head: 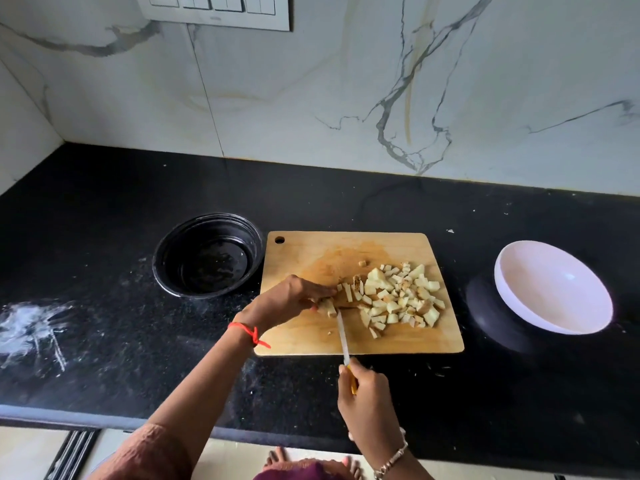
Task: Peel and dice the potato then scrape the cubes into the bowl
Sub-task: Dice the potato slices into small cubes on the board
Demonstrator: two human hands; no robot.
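Head view showed the left hand (291,299) pinching the last uncut potato piece (328,306) on the board (311,337), fingertips close beside the knife (343,336), whose handle the right hand (363,396) gripped. A slip there would likely nick a finger. Cubes (398,296) lay heaped near the board's right edge; a careless scrape might spill them short of the white bowl (554,289).

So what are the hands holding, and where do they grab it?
The right hand holds the knife by its yellow handle. The left hand pins the last potato piece on the cutting board with its fingertips.
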